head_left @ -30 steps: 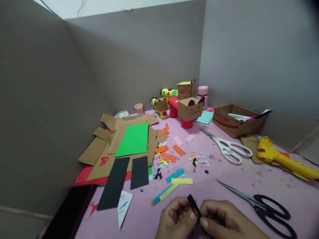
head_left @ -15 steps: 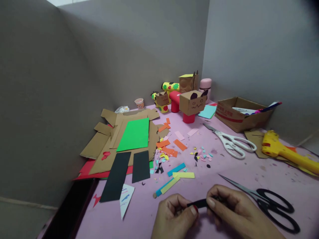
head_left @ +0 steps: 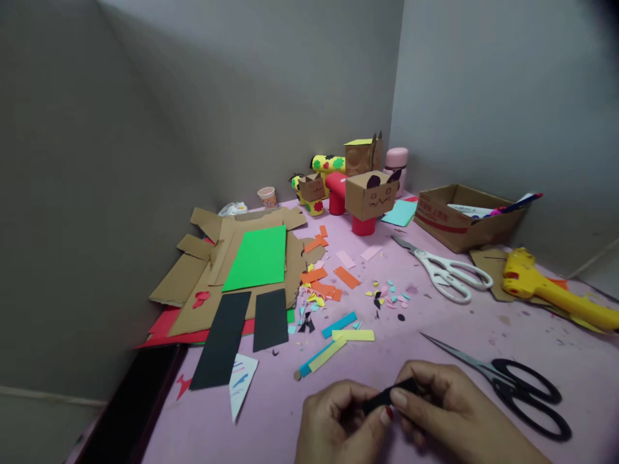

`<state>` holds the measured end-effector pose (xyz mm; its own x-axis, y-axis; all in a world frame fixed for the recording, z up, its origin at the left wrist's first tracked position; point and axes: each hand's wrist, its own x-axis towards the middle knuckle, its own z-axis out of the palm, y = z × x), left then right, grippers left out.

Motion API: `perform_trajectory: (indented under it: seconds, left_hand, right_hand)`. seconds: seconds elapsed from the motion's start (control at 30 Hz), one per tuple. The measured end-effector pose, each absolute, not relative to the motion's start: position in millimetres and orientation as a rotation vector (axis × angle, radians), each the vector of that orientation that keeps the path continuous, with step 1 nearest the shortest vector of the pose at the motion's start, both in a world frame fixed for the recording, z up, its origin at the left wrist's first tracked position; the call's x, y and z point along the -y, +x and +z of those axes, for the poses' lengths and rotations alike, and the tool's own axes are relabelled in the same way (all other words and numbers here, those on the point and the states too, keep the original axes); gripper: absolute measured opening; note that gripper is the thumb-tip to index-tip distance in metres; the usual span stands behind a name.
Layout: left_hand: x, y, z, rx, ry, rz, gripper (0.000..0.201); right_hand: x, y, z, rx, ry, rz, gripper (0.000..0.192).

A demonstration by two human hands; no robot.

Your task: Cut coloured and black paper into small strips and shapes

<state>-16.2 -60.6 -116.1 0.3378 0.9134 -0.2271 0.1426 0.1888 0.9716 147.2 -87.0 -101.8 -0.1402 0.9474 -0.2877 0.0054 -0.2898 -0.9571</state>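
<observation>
Far left we note a heap of cardboard offcuts (head_left: 193, 283) with a green sheet (head_left: 256, 258) on top and two black paper rectangles (head_left: 244, 332) lying at its near edge. Right of these, loose coloured scraps (head_left: 338, 290) and a few blue and yellow strips (head_left: 338, 338) are scattered over the pink table (head_left: 532, 341). At the near edge our left hand (head_left: 338, 425) pinches one end of a small black paper strip (head_left: 387, 396) between thumb and forefinger; our right hand (head_left: 449, 412) grips the other end in the same way, so the strip sits just above the table between the two hands, slightly bent. At the far side stand finished cardboard box figures (head_left: 370, 193) on red tubes, so several pieces look complete; the strip in hand is not attached to anything, and we judge that shaping and fixing it remain. Further right lie white scissors (head_left: 449, 274), a cardboard box of pens (head_left: 464, 216), black scissors (head_left: 517, 390) just beside the right hand, and a yellow glue gun (head_left: 551, 293), all untouched.
</observation>
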Motion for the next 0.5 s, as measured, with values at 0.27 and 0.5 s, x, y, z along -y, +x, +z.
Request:
perform_trajectory:
  seconds: [0.27,0.5]
  left_hand:
    - [57,-14,-106,-1.116,1.114,0.599,0.017]
    - [57,-13,-110,-1.076,1.075,0.637,0.018]
  right_hand:
    - [87,144,-101,1.433,-1.412,1.318,0.023]
    - [87,144,-98,1.422,-1.411,1.308,0.02]
